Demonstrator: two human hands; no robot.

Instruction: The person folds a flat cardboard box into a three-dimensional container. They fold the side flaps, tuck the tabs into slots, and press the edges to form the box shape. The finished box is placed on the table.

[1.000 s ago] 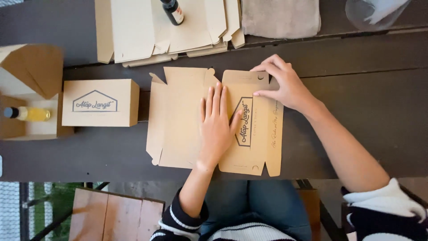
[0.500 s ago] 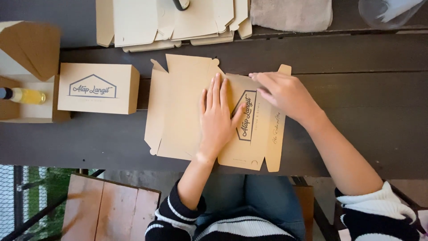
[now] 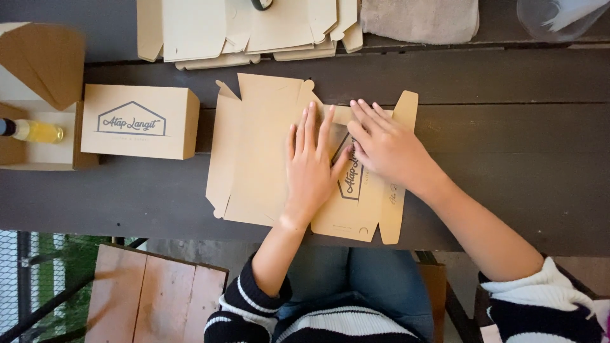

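A flat, unfolded tan cardboard box blank (image 3: 254,152) lies on the dark wooden table (image 3: 521,159) in front of me. My left hand (image 3: 309,166) rests flat on its middle, fingers spread and pointing away from me. My right hand (image 3: 384,146) presses down on the right part of the blank, fingers pointing left beside the left hand's fingers. A narrow side flap (image 3: 400,190) sticks out past my right hand. Neither hand grips anything.
A closed tan box with a printed house outline (image 3: 136,121) stands to the left. Further left is an open box (image 3: 38,136) holding a small yellow bottle (image 3: 35,131). A stack of flat blanks (image 3: 248,28), a grey cloth (image 3: 422,19) and a clear container (image 3: 559,16) lie at the back.
My right hand has moved left from the blank's upper right corner onto the panel beside my left hand. The blank's right side flap now lies more open.
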